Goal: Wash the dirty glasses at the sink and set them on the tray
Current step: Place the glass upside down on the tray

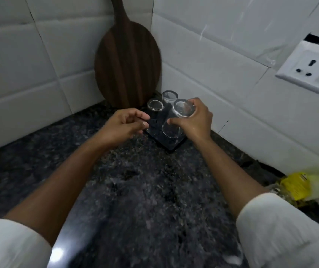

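My right hand (195, 120) grips a clear glass (176, 120), fingers curled round it, tilted with its base toward the wall corner and its mouth down toward the near part of the black tray (171, 145) on the counter (135, 190). Two other glasses (155, 105) stand behind it on the tray. My left hand (124, 124) hovers just beside, loosely curled, holding nothing. I judge the glass needs righting over the free near spot.

Dim, even indoor light is falling on the scene, glare is glinting off the countertop (58, 250), and wide-angle distortion and blur are softening the edges.
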